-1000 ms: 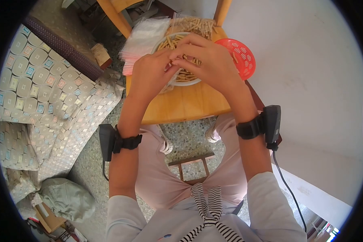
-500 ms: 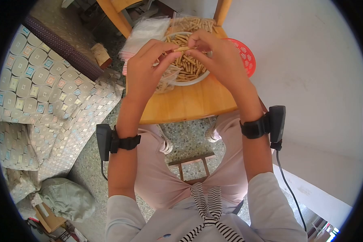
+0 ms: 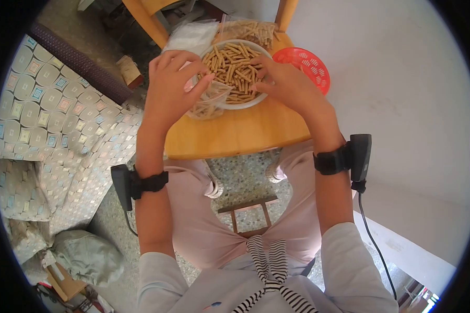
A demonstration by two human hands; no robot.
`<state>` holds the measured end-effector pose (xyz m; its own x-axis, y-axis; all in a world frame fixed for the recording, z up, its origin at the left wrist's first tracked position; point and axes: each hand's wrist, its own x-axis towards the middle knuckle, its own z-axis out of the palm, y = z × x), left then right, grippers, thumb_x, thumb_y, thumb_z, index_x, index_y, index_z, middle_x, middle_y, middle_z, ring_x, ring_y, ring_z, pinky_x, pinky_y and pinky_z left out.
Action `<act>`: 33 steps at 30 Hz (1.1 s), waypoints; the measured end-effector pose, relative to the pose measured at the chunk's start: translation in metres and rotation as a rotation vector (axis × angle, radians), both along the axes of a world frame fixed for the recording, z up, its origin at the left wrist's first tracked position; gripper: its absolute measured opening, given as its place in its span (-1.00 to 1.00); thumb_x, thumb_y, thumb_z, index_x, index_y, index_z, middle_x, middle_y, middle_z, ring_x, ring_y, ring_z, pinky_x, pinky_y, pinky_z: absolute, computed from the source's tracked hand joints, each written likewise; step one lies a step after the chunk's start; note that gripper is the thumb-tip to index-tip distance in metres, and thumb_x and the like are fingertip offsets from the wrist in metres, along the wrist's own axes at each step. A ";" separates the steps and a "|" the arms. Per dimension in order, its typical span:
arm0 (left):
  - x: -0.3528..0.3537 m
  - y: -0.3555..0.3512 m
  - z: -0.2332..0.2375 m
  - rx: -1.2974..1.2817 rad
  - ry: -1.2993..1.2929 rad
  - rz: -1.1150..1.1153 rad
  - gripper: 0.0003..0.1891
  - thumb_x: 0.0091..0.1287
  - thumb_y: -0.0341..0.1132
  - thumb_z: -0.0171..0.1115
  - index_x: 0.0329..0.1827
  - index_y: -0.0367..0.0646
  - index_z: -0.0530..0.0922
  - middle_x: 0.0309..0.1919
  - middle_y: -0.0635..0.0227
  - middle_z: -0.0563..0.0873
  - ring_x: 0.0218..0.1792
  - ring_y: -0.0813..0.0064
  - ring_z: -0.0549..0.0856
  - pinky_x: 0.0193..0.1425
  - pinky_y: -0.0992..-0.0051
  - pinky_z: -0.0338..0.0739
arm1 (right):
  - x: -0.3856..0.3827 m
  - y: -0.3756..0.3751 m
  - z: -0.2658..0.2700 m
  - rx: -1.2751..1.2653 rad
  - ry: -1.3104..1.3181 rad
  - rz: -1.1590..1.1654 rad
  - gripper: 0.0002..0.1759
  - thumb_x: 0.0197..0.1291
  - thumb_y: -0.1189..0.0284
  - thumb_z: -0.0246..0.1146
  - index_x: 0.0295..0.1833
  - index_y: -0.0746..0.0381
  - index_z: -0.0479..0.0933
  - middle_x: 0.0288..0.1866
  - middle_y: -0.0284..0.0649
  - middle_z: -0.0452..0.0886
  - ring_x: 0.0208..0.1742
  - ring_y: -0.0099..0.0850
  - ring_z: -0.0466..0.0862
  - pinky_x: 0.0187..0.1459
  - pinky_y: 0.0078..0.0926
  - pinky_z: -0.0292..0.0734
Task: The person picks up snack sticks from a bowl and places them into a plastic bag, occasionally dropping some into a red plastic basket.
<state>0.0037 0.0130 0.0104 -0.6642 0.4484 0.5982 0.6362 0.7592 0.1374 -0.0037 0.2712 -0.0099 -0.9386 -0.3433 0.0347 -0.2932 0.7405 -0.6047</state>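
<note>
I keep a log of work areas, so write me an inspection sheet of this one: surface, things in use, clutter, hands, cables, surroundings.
Surface: wooden chair seat, bare along its near edge.
Job's things: white bowl full of tan stick-like pieces; clear bag with some pieces at its near-left rim.
Clutter: stack of flat plastic bags, filled bag, red slotted basket.
Hands: left hand at the bowl's left, thumb and fingers apart; right hand at its right, fingers curled, grip unclear.
Cables: left cable and right cable, each hanging from a forearm device.
Surroundings: pale wall right, patterned fabric left, speckled floor.
</note>
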 end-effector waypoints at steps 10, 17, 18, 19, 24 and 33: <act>0.002 -0.011 -0.007 -0.092 -0.152 -0.029 -0.91 0.22 -0.32 0.41 -0.25 -0.06 0.73 0.01 0.48 0.68 0.17 0.31 0.58 0.26 0.27 0.37 | -0.022 -0.017 -0.043 0.024 0.328 0.025 -0.66 0.20 0.42 0.37 0.11 0.13 0.64 -0.11 -0.17 0.75 -0.04 -0.22 0.72 0.05 -0.19 0.54; 0.003 -0.004 -0.010 -0.032 -0.270 -0.102 -0.86 0.27 -0.30 0.38 -0.17 -0.11 0.74 0.05 0.39 0.68 0.06 0.25 0.65 0.16 0.29 0.51 | -0.027 -0.032 -0.063 0.176 0.326 -0.144 -0.77 0.10 0.37 0.40 -0.09 0.02 0.74 -0.15 -0.26 0.76 0.01 -0.30 0.71 0.23 0.15 0.20; 0.004 -0.003 -0.008 -0.032 -0.271 -0.101 -0.86 0.27 -0.30 0.38 -0.17 -0.11 0.74 0.05 0.39 0.68 0.06 0.25 0.65 0.16 0.29 0.51 | -0.027 -0.035 -0.065 0.230 0.446 -0.166 -0.82 0.10 0.37 0.40 -0.14 0.01 0.75 -0.18 -0.26 0.75 -0.01 -0.31 0.71 0.21 0.11 0.22; 0.005 -0.002 -0.006 0.001 -0.287 -0.088 -0.85 0.29 -0.28 0.37 -0.14 -0.10 0.73 0.05 0.38 0.68 0.04 0.25 0.65 0.15 0.30 0.51 | -0.030 -0.035 -0.067 0.230 0.445 -0.165 -0.82 0.10 0.37 0.40 -0.14 0.01 0.75 -0.18 -0.26 0.75 -0.01 -0.31 0.71 0.21 0.11 0.22; 0.006 0.002 -0.004 0.055 -0.280 -0.071 -0.78 0.32 -0.24 0.36 -0.03 -0.07 0.72 0.02 0.37 0.69 0.01 0.25 0.67 0.12 0.30 0.53 | -0.030 -0.033 -0.051 0.234 0.196 -0.174 -0.82 0.17 0.34 0.40 -0.10 0.09 0.70 -0.19 -0.30 0.74 -0.12 -0.29 0.73 0.15 0.01 0.35; 0.005 0.022 -0.004 0.246 -0.072 -0.005 -0.66 0.26 -0.27 0.45 0.08 -0.08 0.68 -0.22 0.46 0.76 -0.18 0.52 0.71 -0.08 0.48 0.51 | -0.004 -0.044 0.006 -0.401 0.459 0.027 -0.84 0.25 0.48 0.31 -0.06 0.20 0.61 -0.19 -0.23 0.69 -0.19 -0.17 0.69 -0.19 -0.29 0.52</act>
<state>0.0084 0.0350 0.0065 -0.7070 0.2984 0.6412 0.6218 0.6942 0.3626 -0.0082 0.2275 -0.0044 -0.7886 -0.2428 0.5649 -0.6051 0.4701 -0.6426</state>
